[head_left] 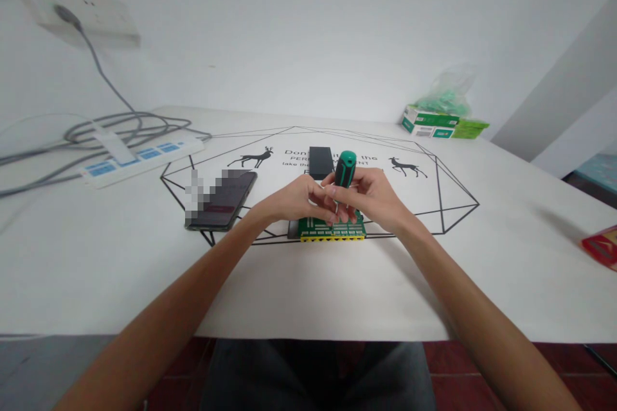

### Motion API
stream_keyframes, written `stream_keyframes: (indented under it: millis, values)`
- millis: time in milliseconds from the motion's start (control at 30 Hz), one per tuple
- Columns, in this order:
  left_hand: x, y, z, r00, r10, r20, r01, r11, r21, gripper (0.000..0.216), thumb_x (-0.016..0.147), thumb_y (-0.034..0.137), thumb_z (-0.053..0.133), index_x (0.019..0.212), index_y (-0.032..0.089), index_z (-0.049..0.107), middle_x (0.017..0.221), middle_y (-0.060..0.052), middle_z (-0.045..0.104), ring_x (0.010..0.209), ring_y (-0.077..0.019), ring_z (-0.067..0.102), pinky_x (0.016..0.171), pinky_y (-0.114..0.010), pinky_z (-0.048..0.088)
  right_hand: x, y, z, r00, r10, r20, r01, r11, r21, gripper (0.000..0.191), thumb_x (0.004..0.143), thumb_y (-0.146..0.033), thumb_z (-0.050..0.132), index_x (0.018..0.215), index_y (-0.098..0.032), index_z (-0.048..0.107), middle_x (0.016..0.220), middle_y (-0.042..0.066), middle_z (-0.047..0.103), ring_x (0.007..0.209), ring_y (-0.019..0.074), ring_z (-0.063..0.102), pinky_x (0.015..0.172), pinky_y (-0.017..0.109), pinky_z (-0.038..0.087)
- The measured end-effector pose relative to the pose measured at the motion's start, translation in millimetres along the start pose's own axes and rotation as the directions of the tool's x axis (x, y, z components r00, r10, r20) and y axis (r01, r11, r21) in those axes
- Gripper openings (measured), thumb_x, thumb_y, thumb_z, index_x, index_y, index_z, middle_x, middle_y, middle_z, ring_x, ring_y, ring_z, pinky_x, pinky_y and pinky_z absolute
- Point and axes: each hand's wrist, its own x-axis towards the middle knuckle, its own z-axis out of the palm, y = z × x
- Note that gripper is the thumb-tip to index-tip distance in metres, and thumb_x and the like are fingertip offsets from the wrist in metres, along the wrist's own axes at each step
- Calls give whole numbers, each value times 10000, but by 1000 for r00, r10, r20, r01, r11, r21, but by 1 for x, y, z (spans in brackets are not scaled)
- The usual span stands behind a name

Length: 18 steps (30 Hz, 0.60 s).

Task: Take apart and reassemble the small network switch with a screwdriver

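Note:
A green circuit board (pixel 331 230) with a yellow front edge lies on the white table (pixel 308 295) in front of me. My right hand (pixel 373 199) is closed round a screwdriver (pixel 345 170) with a green and black handle, held upright over the board. My left hand (pixel 296 201) is beside it, fingers pinched at the screwdriver's shaft just above the board. The tip of the screwdriver is hidden by my fingers. A small black box (pixel 321 162) lies just behind my hands.
A dark phone (pixel 222 200) lies left of the board. A white power strip (pixel 139 158) with grey cables sits at the far left, below a wall socket (pixel 80 13). Green boxes and a plastic bag (pixel 441 117) stand at the back right. A red object (pixel 602 245) is at the right edge.

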Motion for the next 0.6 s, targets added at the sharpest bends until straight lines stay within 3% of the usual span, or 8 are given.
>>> stream_keyframes:
  millis: [600]
  values:
    - [1,1,2,1000,-7,27,8,999,-40,65,779,217,766,817,164,758,854,-38,760,821,-139,706,786,-262,556,1,1,0,1000,-3,-2,3,1000,-23,331,819,-470,716,926,-156,696,607,-7,654,484,104,593,416,225,417]
